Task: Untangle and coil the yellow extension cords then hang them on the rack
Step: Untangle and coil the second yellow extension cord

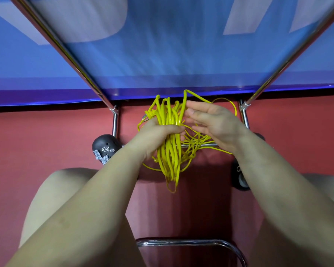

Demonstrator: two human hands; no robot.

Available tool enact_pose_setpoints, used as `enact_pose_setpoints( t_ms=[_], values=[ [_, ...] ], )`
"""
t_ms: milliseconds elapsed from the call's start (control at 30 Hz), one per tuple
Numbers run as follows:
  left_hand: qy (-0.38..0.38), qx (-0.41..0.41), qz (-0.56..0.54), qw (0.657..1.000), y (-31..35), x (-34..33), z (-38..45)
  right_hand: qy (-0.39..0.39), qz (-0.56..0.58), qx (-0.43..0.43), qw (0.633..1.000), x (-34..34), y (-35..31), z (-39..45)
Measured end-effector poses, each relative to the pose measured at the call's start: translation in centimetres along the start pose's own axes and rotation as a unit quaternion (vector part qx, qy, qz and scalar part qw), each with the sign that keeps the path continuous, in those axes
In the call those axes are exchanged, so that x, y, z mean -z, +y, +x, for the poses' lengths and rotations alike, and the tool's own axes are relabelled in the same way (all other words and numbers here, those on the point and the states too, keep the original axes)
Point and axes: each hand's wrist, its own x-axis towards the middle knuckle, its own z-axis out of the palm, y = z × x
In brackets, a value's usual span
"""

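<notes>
No readable text, label, brand, number or sign can be made out. Large pale shapes are seen on the blue banner [162, 54], toward eleven and one o'clock, which may be parts of big letters, but they are cut off and cannot be read. Nothing legible is carried by the yellow cords [170, 132].

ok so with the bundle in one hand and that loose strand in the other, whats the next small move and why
Probably lay the strand the right hand pinches down beside the other loops in the left hand. The left hand already grips a tidy yellow cord bundle, but a thinner tangle hangs loose behind it, so adding one more loop seems the natural step before any hanging.
</notes>
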Motion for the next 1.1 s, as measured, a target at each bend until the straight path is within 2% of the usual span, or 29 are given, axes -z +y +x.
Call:
enact_pose_setpoints(
  t_ms=[133, 233, 300, 367, 500, 700, 900, 1100],
  values=[
    [0.050, 0.005, -0.095, 0.994, 0.2, 0.2, 0.7, 0.035, -0.152, 0.035, 0.987, -0.1, 0.8, 0.2],
    [0.078, -0.002, -0.150, 0.986, 0.2, 0.7, 1.2, -0.028, -0.270, -0.024, 0.962, -0.4, 1.9, 0.0],
    [0.092, -0.006, -0.191, 0.977, 0.4, 1.2, 1.5, -0.062, -0.267, -0.055, 0.960, -0.9, 2.2, -0.3],
    [0.109, -0.008, -0.230, 0.967, 0.5, 1.5, 1.6, -0.073, -0.258, -0.052, 0.962, -1.1, 2.2, -0.6],
    [0.135, -0.033, -0.266, 0.954, 0.7, 1.9, 1.7, -0.051, -0.364, -0.013, 0.930, -1.1, 2.9, -0.5],
    [0.136, -0.057, -0.303, 0.942, 1.0, 2.9, 1.9, -0.050, -0.379, 0.021, 0.924, -1.2, 3.5, -0.3],
    [0.179, -0.083, -0.305, 0.932, 1.6, 3.0, 1.7, -0.098, -0.359, -0.005, 0.928, -1.4, 3.7, -0.3],
    [0.216, -0.097, -0.328, 0.914, 2.3, 3.3, 1.2, -0.143, -0.476, -0.047, 0.866, -0.8, 5.4, -0.7]
  ],
)
